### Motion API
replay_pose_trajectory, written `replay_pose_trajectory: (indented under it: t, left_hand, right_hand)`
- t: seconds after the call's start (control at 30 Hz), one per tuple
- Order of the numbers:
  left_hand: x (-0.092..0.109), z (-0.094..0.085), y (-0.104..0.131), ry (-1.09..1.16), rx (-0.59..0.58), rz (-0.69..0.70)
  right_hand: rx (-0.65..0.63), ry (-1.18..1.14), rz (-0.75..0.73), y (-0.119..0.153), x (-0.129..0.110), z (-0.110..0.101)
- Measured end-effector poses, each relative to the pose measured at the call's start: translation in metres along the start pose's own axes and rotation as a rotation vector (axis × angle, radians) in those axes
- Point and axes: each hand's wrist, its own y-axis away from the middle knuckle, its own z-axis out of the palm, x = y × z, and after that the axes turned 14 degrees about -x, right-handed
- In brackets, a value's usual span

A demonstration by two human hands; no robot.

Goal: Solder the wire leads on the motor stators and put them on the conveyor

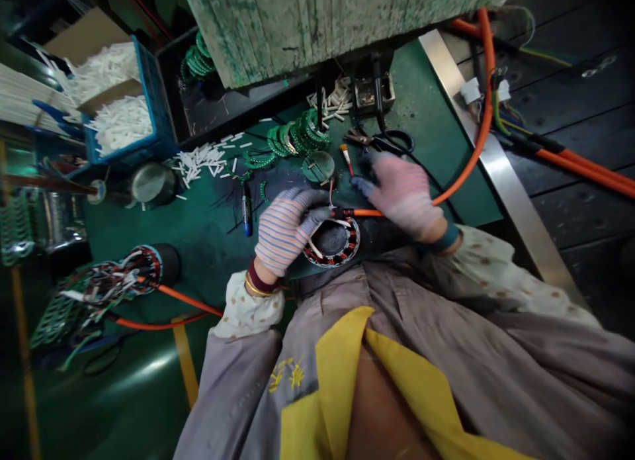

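Observation:
A round motor stator (351, 245) with red and black windings lies close to my body. My left hand (285, 228), in a striped glove, bends over its left edge, fingers closed at the black-sleeved end of an orange cable (368, 212). My right hand (404, 192), gloved and somewhat blurred, is right of the stator and above that cable. Its dark fingertips are apart, near the handle of a small brush (347, 159). Scissors (397, 142) and pliers (358, 138) lie just beyond. A round green tin (318, 167) stands behind the stator.
Green curved strips (297, 136) and white sticks (201, 161) lie across the green mat. A blue marker (247, 212) and metal cup (153, 184) are left, before a blue crate (153, 116). Another wired stator (149, 265) sits far left. A worn metal housing (322, 30) overhangs the back.

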Motion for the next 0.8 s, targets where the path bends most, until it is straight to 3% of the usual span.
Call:
replay_pose_trajectory:
  t: [0.1,0.17,0.23,0.33,0.47,0.63,0.73,0.8]
  left_hand:
    - [-0.008,-0.001,-0.019,-0.003,0.174,-0.039]
    - [-0.015,0.003,-0.032,-0.037,0.243,-0.065]
    - [-0.02,0.009,-0.043,-0.058,0.238,-0.079]
    - [-0.024,0.015,-0.048,-0.04,0.222,-0.094]
    - [-0.025,0.016,-0.049,0.01,0.237,-0.111]
    - [-0.027,0.016,-0.054,0.054,0.237,-0.12]
    - [-0.022,0.009,-0.049,0.07,0.239,-0.109]
    - [-0.014,-0.001,-0.038,0.118,0.204,-0.07]
  right_hand:
    - [-0.133,0.079,0.069,-0.033,-0.002,0.0]
    - [-0.128,0.071,0.071,-0.039,-0.005,-0.003]
    - [-0.05,0.031,0.026,-0.03,-0.008,-0.01]
    - [0.056,-0.132,-0.186,-0.006,-0.014,-0.016]
    - [0.04,-0.197,-0.356,0.024,-0.015,-0.016]
    - [0.005,-0.193,-0.266,0.039,0.004,-0.017]
    - [0.018,-0.459,-0.174,0.027,0.019,-0.015]
    - [-0.05,-0.726,-0.11,0.012,0.029,-0.013]
